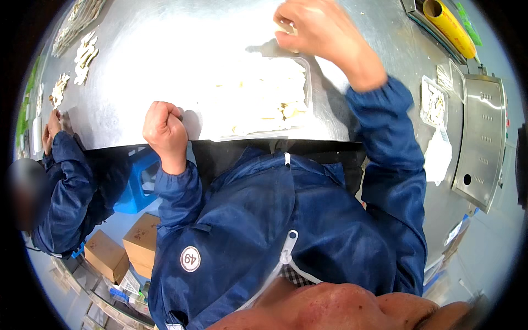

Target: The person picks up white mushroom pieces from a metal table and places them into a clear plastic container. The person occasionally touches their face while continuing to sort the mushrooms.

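A clear plastic tray full of pale sliced pieces, possibly mushroom, lies before me by the table's near edge; glare washes out much of it. Beyond the tray's far right corner, my right hand hovers over the metal table with its fingers curled round a small pale piece. Motion blurs that hand slightly. To the left of the tray, my left hand is closed in a fist at the table edge. Nothing shows between its fingers, and its palm side is hidden.
At left, a co-worker's hands are beside a small heap of pieces; another heap lies farther off. On the right are a yellow roll, a filled tray and a steel machine. Cardboard boxes and a blue stool stand below.
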A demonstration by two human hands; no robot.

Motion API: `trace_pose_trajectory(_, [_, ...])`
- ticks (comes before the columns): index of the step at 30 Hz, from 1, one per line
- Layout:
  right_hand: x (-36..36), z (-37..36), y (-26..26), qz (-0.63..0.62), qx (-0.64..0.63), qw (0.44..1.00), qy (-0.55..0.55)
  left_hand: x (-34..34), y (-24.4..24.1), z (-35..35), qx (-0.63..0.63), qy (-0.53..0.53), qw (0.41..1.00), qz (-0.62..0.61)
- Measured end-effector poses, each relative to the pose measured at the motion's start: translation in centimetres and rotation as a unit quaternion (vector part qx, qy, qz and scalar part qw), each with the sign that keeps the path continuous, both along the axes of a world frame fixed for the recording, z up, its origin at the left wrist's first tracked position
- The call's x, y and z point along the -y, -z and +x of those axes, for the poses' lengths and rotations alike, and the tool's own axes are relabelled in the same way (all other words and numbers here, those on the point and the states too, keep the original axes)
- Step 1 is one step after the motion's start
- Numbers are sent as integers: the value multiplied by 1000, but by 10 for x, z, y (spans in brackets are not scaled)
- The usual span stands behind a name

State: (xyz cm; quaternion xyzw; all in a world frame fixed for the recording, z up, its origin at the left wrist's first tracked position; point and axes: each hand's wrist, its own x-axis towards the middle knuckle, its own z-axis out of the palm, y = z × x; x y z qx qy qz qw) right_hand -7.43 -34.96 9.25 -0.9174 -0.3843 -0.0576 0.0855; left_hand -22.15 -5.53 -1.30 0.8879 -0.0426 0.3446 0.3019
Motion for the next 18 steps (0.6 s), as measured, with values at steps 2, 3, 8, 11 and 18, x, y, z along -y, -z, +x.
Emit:
trace_pose_trajectory(2, [21,-45,1,89,75,992,-58,-1,2,-2,-5,-4,1000,-6])
trace_pose_trajectory(3, [22,-70,3,132,82,986,-59,0,4,-1,-7,-3,1000,-7])
trace_pose_trajectory(8, [24,-128,18,124,17,992,-15,3,1,-1,-23,-8,1000,16])
trace_pose_trajectory(11, [26,-129,24,132,16,991,-4,3,2,1,-21,0,1000,-2])
trace_pose_trajectory(18, [23,-125,32,138,12,990,-8,2,0,0,-24,-12,1000,12])
